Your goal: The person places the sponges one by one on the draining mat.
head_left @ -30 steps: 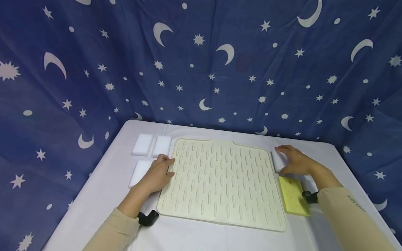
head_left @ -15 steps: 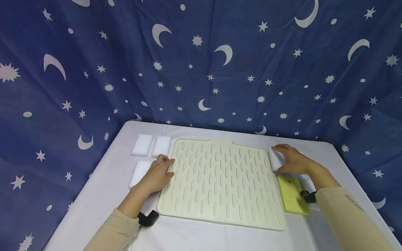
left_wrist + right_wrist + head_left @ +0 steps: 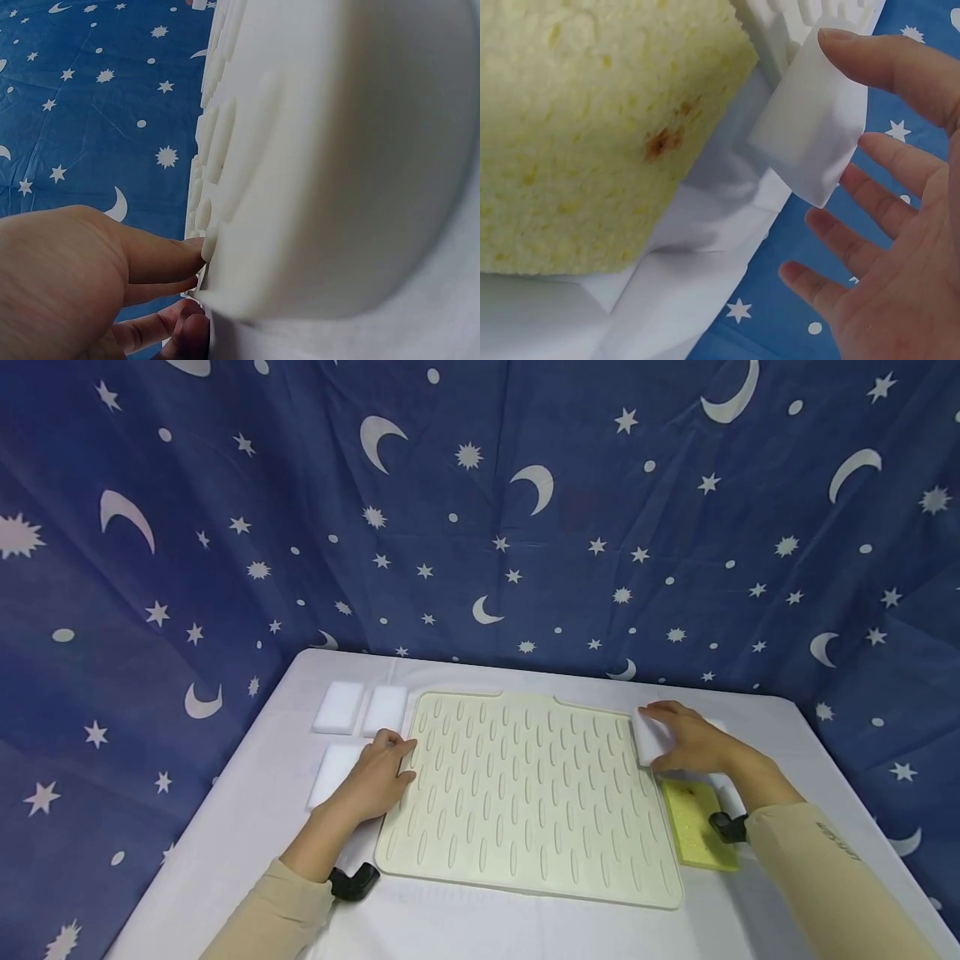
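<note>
yellow sponge [image 3: 701, 823] nearest, right of ribbed mat [image 3: 525, 793] | left hand [image 3: 375, 781] – fingers pressed on the mat's left edge, beside a white sponge [image 3: 332, 773] | right hand [image 3: 693, 743] pinches white block [image 3: 647, 739] – raised at the mat's far right corner | two white sponges [image 3: 361, 708] farthest

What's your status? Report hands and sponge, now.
Left hand flat at drying mat edge, open. Right hand grip on white sponge at mat's far right corner. Yellow sponge right beside it, near wrist.
</note>
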`<state>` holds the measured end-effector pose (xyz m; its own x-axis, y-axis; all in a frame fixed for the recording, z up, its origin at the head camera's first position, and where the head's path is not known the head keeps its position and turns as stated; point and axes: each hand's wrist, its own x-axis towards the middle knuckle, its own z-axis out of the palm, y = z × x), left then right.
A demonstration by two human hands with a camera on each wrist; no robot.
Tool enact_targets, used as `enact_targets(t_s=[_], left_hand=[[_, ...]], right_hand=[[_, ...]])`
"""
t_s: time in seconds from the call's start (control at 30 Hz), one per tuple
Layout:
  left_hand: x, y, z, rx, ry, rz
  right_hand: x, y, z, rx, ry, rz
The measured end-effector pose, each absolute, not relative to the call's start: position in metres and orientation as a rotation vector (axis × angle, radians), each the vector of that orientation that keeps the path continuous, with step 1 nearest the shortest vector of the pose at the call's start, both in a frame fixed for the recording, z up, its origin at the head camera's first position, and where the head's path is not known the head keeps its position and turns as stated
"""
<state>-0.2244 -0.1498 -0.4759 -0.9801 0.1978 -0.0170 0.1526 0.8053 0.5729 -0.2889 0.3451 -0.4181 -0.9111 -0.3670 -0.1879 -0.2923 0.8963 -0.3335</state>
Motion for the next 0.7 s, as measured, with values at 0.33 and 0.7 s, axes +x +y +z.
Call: enact_targets(t_s=[0.33, 0.7], left_hand=[[-0.225, -0.150, -0.477, 0.279, 2.911, 0.906], [-0.225, -0.151, -0.477, 0.291, 2.912, 0.902]], right_hand=[[-0.292, 0.334, -0.417, -0.519, 2.819, -0.444], [-0.296, 0.324, -0.418, -0.551, 2.805, -0.450]])
